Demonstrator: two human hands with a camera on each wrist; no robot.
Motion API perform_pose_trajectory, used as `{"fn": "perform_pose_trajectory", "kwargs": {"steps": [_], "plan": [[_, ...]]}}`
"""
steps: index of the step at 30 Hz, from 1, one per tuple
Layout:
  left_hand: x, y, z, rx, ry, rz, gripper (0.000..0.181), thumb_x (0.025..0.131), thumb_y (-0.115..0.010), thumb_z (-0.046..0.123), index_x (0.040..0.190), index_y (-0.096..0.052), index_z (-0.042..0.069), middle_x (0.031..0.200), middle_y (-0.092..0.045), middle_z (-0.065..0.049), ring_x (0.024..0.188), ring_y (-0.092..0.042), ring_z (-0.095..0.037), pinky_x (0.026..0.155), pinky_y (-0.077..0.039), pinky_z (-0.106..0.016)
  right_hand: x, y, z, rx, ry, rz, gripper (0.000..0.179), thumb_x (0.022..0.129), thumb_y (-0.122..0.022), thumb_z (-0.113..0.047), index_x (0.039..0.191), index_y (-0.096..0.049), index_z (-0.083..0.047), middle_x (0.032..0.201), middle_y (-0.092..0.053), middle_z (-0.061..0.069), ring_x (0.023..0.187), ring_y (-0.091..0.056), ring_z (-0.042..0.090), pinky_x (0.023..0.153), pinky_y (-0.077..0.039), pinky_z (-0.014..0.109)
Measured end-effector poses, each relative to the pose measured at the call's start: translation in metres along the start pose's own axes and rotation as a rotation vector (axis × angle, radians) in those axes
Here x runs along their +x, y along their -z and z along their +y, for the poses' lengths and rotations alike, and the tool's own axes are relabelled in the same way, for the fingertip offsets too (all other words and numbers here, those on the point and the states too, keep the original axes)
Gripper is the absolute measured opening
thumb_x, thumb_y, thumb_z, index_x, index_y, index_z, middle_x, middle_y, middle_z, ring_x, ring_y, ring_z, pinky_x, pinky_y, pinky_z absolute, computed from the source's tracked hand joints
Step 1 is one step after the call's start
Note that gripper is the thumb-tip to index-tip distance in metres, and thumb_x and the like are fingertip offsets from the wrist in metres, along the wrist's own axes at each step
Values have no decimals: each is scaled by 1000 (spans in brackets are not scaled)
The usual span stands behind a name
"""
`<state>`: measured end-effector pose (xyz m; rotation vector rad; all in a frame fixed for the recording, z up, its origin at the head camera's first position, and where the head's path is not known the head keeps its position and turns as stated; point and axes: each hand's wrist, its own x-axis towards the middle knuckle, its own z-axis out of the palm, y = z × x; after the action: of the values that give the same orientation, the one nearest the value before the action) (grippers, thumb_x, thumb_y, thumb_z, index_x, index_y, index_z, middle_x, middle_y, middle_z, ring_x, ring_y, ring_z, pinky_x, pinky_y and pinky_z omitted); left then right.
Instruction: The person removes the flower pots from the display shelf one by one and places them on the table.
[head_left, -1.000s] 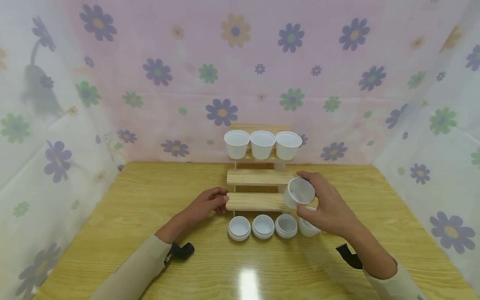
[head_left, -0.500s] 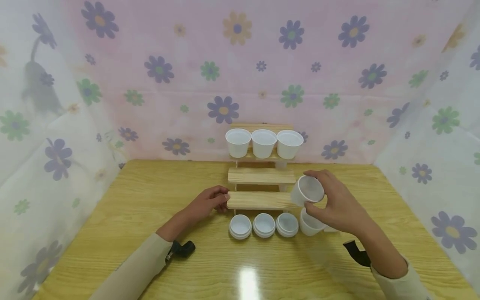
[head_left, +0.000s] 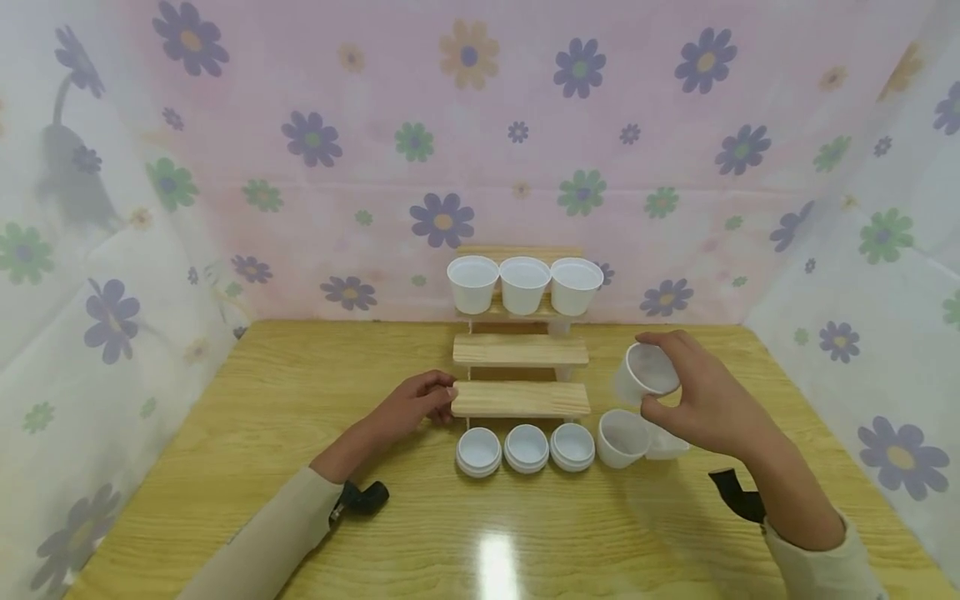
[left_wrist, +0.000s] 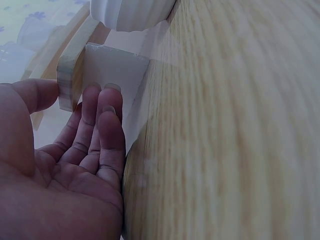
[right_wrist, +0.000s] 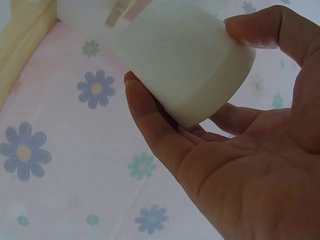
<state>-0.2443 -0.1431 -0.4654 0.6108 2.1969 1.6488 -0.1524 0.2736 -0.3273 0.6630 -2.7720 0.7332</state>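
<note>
My right hand (head_left: 708, 396) pinches a white plastic cup (head_left: 630, 383) by thumb and fingers, its mouth tilted toward me, to the right of the tiered wooden stand (head_left: 521, 399). The right wrist view shows the cup's smooth side (right_wrist: 175, 60) between thumb and fingers. At the left end of the stand's lowest step, my left hand (head_left: 408, 410) holds on. In the left wrist view its thumb (left_wrist: 40, 95) presses the plank end (left_wrist: 70, 82), with the fingers beneath it. Three white cups (head_left: 525, 285) stand upright in a row on an upper step.
Three short, round white pots (head_left: 527, 448) line the table before the stand. Right of them stands another white cup (head_left: 622, 438), beside a low white container (head_left: 666, 442) partly hidden by it. Flower-printed cloth (head_left: 517, 167) encloses the wooden table (head_left: 315, 367) at the back and sides.
My right hand has carried the cup rightward, away from the end of the lowest step. That end and the low white container now show. The left hand stays on the stand.
</note>
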Motion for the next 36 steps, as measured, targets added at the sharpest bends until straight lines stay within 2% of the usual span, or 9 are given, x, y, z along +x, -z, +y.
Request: {"fn": "perform_pose_trajectory", "kwargs": {"steps": [8,18,28,36], "plan": [[1,0,-2,-5,-3,-3,35,114,-53,26,133,-57,-3,98,-67,-14,89,-69,-27,83,-59,-38,-6,9,8,-13,-67,-42,71,87,-73,-4,152,-45,-2,135,-53,19,99,-60,28,79,-50,45],[-1,0,-1,2,4,-3,35,114,-53,28,133,-58,-1,100,-67,-13,90,-69,-28,84,-58,-39,-8,20,23,-46,-97,-81,70,86,-77,-5,147,-45,6,136,-52,25,102,-59,33,80,-51,46],[3,0,-4,13,6,8,40,114,-52,29,138,-56,-3,102,-69,-11,94,-69,-28,86,-58,-38,-9,29,36,-72,-112,-142,67,86,-84,-10,139,-49,9,130,-57,26,103,-60,36,78,-52,46],[2,0,-5,13,7,7,38,114,-53,28,137,-57,-2,102,-68,-11,93,-69,-28,86,-58,-39,-10,29,47,-93,-124,-156,65,83,-89,-14,132,-52,11,122,-60,24,100,-61,34,77,-54,46]]}}
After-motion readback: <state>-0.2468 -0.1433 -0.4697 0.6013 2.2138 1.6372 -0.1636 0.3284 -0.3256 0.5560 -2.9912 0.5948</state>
